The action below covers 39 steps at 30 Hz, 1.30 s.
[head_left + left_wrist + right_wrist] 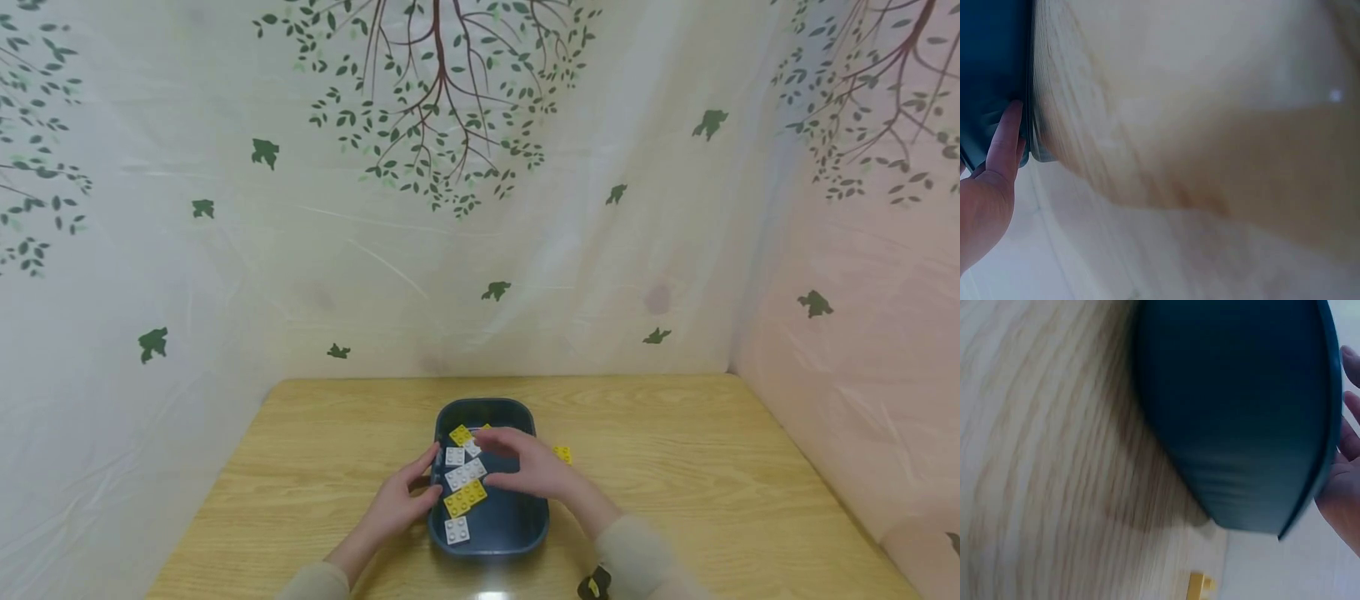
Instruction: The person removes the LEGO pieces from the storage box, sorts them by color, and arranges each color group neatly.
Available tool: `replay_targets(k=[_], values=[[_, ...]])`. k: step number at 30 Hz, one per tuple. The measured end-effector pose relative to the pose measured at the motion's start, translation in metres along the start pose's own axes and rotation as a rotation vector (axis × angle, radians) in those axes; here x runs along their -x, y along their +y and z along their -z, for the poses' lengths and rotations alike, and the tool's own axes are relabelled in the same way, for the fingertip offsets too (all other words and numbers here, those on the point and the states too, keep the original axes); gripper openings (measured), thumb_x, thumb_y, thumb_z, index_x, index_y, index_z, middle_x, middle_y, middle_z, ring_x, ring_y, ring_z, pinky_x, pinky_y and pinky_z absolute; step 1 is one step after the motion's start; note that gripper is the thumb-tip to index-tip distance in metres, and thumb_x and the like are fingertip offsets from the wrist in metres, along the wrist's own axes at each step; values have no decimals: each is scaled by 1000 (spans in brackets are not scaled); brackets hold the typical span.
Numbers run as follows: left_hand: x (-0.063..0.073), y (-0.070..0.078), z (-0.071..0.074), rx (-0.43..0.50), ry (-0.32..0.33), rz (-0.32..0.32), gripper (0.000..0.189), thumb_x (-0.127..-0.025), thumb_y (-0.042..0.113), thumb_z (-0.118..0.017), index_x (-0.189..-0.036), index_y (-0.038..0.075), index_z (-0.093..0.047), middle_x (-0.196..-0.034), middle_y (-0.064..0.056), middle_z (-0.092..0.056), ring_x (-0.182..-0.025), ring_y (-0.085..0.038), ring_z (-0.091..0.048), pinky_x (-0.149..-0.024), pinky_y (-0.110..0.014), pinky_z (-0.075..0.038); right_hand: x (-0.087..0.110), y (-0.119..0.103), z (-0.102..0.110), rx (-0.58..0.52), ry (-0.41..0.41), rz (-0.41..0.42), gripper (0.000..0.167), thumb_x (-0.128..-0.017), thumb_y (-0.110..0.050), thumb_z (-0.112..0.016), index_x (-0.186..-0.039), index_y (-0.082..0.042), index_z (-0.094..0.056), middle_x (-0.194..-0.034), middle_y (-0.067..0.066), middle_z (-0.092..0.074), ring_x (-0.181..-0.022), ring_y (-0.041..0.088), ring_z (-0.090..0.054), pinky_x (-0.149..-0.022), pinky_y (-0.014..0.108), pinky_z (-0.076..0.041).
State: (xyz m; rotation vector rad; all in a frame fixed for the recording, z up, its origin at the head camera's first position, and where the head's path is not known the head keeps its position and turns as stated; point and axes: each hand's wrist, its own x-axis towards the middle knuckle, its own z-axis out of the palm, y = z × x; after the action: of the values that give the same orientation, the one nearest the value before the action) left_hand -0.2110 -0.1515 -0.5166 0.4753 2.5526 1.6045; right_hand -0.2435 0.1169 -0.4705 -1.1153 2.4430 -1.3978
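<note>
A dark blue tray stands on the table with yellow and white toy building bricks along its left side. Among them are a yellow brick, a long white brick and a square white brick. My left hand touches the tray's left side, thumb and fingers apart; in the left wrist view a straight finger lies against the wall. Over the tray hovers my right hand, thumb and fingers spread, nothing visible between them. It partly hides bricks at the far end.
One yellow brick lies on the wooden table, right of the tray. A small dark object with a yellow mark is near the front, beside the right sleeve. A patterned cloth hangs behind the table.
</note>
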Motion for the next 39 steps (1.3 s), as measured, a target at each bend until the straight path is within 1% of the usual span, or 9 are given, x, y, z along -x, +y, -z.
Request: replay_targets(k=[3,6,9,12,16,22,26,30,39], values=[[1,0,0,-10,3,-17,65,-94,16,-65,-153,9,-37,-151,-25,-39,-120,-41,-57,-101,-51,-47,-5,0,-8,-7,-40,-9,60,-88,-14,-76,-142,-4,-50,-137,13,-58,-126,24,-55,-105,34,-45],[1,1,0,-11,0,-25,65,-94,16,-65,-153,8,-37,-151,-24,-39,-120,-41,-57,-101,-51,-47,-10,2,-14,-34,-82,-64,63,-88,-13,-76,-145,-7,-48,-140,13,-57,-129,23,-53,-106,35,-45],[1,1,0,-15,-4,-13,65,-95,17,-65,-153,10,-37,-152,-23,-39,-121,-40,-56,-102,-51,-46,-13,5,-18,-46,-122,-134,67,-88,-15,-76,-147,-10,-46,-141,8,-56,-129,22,-51,-106,38,-45],[1,2,0,-18,-6,-8,65,-95,17,-65,-153,10,-37,-152,-23,-39,-122,-41,-56,-101,-51,-47,-15,8,-20,-40,-158,-171,67,-88,-16,-76,-147,-13,-46,-139,6,-57,-128,23,-52,-105,41,-46],[2,3,0,-22,-6,-10,65,-95,17,-65,-153,10,-37,-152,-23,-39,-121,-41,-56,-100,-51,-47,-17,8,-20,-18,-194,-188,62,-88,-16,-76,-144,-14,-50,-138,5,-57,-123,24,-54,-103,38,-47],[3,3,0,-4,-8,-10,65,-95,17,-65,-154,12,-37,-152,-22,-38,-122,-40,-56,-101,-50,-47,-20,9,-20,-8,-247,-216,52,-87,-13,-76,-136,-12,-58,-132,1,-60,-117,18,-58,-99,28,-48],[3,4,1,3,-12,-3,65,-96,16,-65,-154,12,-37,-153,-21,-38,-123,-40,-55,-102,-50,-46,-21,9,-21,28,-264,-236,49,-87,-14,-77,-133,-14,-61,-127,-2,-63,-115,15,-59,-98,30,-49],[3,4,1,4,-19,-2,64,-96,16,-64,-154,11,-36,-154,-21,-37,-124,-40,-55,-103,-50,-45,-22,7,-23,49,-272,-259,48,-86,-15,-77,-131,-16,-62,-127,-4,-64,-116,12,-58,-100,32,-48],[3,4,0,3,-14,-2,65,-96,16,-64,-154,10,-36,-154,-21,-37,-122,-39,-56,-102,-50,-46,-22,6,-27,64,-262,-262,45,-84,-12,-79,-127,-16,-65,-125,-6,-65,-115,9,-58,-102,31,-47]])
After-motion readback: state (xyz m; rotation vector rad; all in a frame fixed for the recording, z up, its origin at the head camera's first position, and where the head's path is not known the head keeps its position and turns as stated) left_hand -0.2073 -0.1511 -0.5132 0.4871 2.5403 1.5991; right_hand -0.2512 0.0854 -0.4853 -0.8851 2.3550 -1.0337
